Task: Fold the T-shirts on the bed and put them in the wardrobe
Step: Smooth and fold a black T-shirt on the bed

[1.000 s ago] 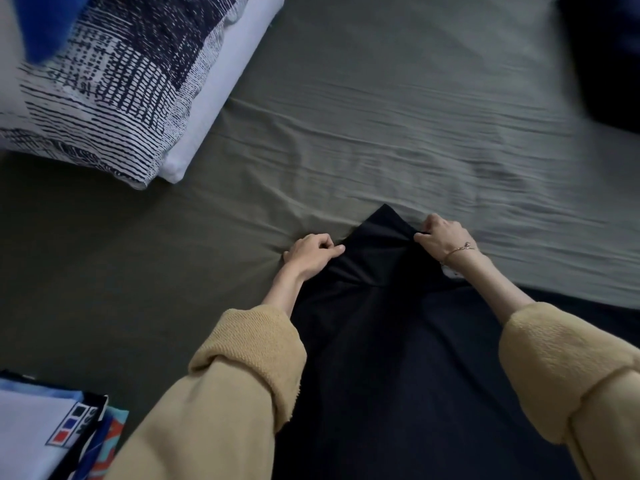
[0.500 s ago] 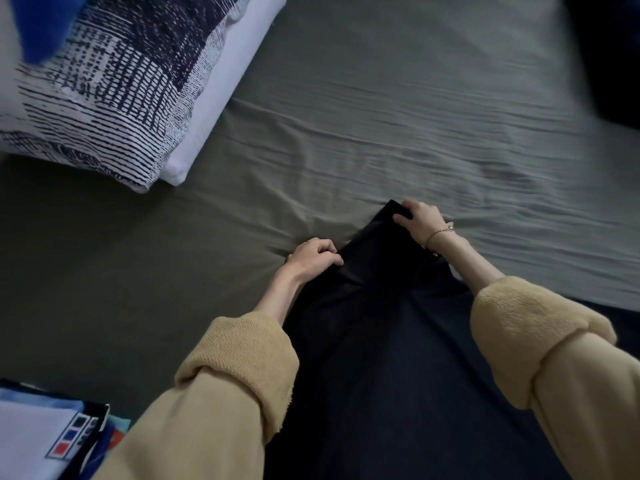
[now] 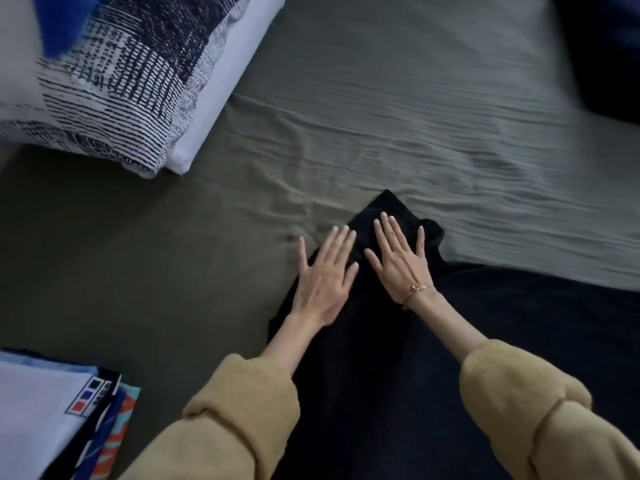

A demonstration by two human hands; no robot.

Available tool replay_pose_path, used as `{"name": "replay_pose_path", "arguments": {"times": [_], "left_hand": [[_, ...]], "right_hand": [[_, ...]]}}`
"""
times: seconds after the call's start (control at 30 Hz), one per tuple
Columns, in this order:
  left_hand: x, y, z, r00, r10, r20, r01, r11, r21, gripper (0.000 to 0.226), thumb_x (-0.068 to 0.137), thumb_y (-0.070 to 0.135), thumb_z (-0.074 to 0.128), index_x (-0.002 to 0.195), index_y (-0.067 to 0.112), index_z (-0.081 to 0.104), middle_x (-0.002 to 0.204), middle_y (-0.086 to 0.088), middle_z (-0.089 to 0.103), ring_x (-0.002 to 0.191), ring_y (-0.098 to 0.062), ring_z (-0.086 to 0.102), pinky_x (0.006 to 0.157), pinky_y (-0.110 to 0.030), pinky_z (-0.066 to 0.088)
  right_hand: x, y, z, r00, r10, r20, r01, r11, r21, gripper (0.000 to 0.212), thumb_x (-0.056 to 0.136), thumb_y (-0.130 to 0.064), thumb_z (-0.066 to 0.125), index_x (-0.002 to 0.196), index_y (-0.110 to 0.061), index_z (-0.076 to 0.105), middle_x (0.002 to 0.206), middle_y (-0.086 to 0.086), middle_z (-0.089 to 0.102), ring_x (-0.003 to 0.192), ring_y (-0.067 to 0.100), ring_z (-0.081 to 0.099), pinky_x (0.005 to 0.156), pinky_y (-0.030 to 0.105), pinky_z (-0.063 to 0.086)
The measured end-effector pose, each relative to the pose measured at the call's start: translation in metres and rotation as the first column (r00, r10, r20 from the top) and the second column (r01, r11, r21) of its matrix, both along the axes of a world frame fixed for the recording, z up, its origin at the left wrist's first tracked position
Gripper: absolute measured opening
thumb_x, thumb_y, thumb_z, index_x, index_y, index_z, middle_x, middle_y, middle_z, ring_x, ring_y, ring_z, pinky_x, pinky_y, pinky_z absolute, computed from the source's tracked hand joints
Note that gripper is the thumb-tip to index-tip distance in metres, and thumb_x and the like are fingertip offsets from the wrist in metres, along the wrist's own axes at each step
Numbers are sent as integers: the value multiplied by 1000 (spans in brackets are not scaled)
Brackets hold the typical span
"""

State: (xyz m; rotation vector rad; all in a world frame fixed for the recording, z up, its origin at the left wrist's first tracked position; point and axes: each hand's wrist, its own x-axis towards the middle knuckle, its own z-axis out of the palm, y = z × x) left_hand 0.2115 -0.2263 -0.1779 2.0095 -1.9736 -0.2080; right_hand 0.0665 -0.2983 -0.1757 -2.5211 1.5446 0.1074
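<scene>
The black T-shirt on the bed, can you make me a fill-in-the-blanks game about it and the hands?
1. Both hands, the left hand and the right hand, lie ____ on the black cotton T-shirt.
2. The thin gold bracelet is on the ____ wrist.
3. The T-shirt lies on a wrinkled ____-coloured bed sheet.
4. The black-and-white patterned pillow is on the person's ____ side.

Missing words: flat; right; olive; left
</scene>
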Motion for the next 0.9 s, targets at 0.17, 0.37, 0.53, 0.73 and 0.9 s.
{"name": "replay_pose_path", "arguments": {"times": [0.17,0.37,0.53,0.73,0.9], "left_hand": [[17,26,-19,990,27,136,-35,998,58,58,97,40,14,149,14,18,157,1,14,144,-8,12,111,-59,-1],[-10,88,-12,990,-128,58,124,990,67,57,99,41,15,151,16,14,158,2,10,145,-5,4,115,-51,-6],[0,107,-19,981,126,151,-140,986,87,57,98,39,13,149,13,21,156,-2,21,143,-12,18,114,-57,3],[-38,168,-8,999,-44,20,42,996,82,59,99,41,16,151,13,13,158,0,10,146,-11,7,116,-55,7],[-40,220,-25,998,22,52,-26,996,83,56,100,40,18,151,16,15,158,2,11,145,-8,6,117,-53,7]], "right_hand": [[-2,19,1,996,-48,75,60,983,-174,71,92,-50,6,149,-8,12,158,3,7,143,10,0,111,52,-11],[-8,117,-15,989,98,109,-78,981,-177,61,100,-45,7,147,-10,23,155,5,23,144,8,1,113,53,3],[-31,138,-12,976,-206,65,204,979,24,72,82,-57,-12,144,-19,-15,151,-8,-22,138,4,-23,111,48,-19],[-50,207,-12,983,-142,118,146,989,-25,68,93,-55,-3,149,-16,2,157,-2,-1,143,8,-8,113,48,-15],[-94,242,-17,952,-292,87,296,955,-33,70,92,-57,-7,149,-18,2,157,-2,-4,142,6,-11,112,47,-15]]}}
